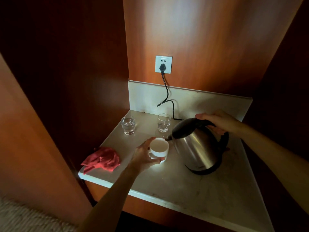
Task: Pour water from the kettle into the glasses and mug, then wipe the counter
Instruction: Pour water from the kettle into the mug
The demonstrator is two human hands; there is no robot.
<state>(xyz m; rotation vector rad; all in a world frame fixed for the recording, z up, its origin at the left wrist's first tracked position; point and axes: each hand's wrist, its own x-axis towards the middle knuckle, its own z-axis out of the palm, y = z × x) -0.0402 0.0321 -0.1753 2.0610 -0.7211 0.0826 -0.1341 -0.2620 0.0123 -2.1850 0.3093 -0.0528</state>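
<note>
while the right hand [219, 122] grips the black handle of the steel kettle [199, 146], tilted with its spout at the rim of the white mug [158, 149], the left hand [144, 155] cups that mug on the counter [209, 190], two glasses [128, 125] behind, a red cloth [102, 159] at left.

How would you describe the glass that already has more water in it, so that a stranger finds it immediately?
Start at the white wall socket above the pale counter. Two clear glasses stand near the back of the counter below it; take the left glass, by the left edge, behind the red cloth. It looks fuller than the right glass, which stands beside the kettle.
</note>
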